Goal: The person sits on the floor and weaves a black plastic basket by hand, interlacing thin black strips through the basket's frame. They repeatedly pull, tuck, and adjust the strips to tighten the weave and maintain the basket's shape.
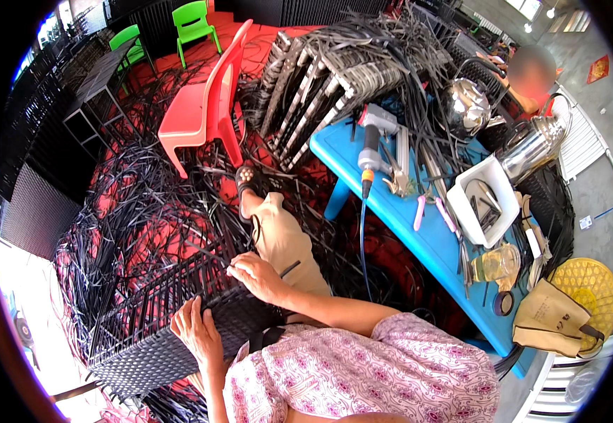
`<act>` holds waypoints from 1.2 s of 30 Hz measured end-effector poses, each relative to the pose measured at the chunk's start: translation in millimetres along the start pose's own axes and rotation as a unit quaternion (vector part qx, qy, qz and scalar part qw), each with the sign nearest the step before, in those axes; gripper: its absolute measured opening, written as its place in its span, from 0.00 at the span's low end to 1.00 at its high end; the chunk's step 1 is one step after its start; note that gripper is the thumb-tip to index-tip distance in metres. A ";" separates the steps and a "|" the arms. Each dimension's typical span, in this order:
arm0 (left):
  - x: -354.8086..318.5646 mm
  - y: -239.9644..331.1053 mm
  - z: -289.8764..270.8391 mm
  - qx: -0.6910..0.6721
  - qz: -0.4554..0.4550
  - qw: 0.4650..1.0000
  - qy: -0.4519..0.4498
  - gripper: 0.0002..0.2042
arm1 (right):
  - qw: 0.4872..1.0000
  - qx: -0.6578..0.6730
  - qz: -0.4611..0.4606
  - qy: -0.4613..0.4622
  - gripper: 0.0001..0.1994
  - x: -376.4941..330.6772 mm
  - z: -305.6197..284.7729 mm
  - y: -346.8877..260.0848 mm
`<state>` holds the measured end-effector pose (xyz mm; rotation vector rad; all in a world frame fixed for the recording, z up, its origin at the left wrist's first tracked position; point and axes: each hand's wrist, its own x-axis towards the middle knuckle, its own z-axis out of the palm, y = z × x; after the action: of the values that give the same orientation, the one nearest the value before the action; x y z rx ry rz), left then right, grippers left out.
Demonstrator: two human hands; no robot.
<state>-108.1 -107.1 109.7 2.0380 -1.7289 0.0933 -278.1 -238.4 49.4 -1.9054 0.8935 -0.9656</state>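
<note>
A partly woven black wicker furniture piece point(151, 358) lies against my lap, its near side tightly woven and its far part open with bare strips. My left hand point(199, 334) is bent over the upper edge of the weave, gripping it. Farther along the same edge, my right hand point(258, 276) has its fingers pinched together on a thin black plastic strip point(210, 254). What lies under its fingertips is partly hidden. Another short strip end point(290, 268) sticks out beyond the right wrist, over my trouser leg point(285, 233).
Loose black strips point(130, 233) cover much of the red floor. To the right, a blue table point(419, 240) bears an air tool point(370, 151), pink-handled cutters point(419, 213), a white bin point(459, 197) and a jar point(497, 264). A red chair point(194, 116) and stacked woven frames point(320, 92) stand ahead; a person point(528, 99) sits beyond.
</note>
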 end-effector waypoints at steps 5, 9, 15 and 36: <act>-1.0 0.2 5.7 0.003 0.013 1.000 0.015 0.15 | 0.998 -0.032 -0.044 0.041 0.11 0.7 0.0 6.8; -0.8 -0.8 4.4 0.000 0.010 1.000 0.010 0.16 | 0.991 -0.068 -0.104 0.052 0.11 -4.8 7.5 13.2; -3.2 -1.2 3.5 -0.002 0.006 1.000 0.007 0.16 | 0.994 -0.057 -0.091 0.038 0.11 -4.6 5.2 10.4; -3.4 -2.9 4.0 0.007 0.011 1.000 0.012 0.16 | 0.989 -0.088 -0.114 0.038 0.08 -4.0 5.6 8.0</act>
<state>-107.0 -105.3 104.1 2.0197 -1.7415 0.1364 -276.9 -236.6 39.1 -2.1685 0.8395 -1.1319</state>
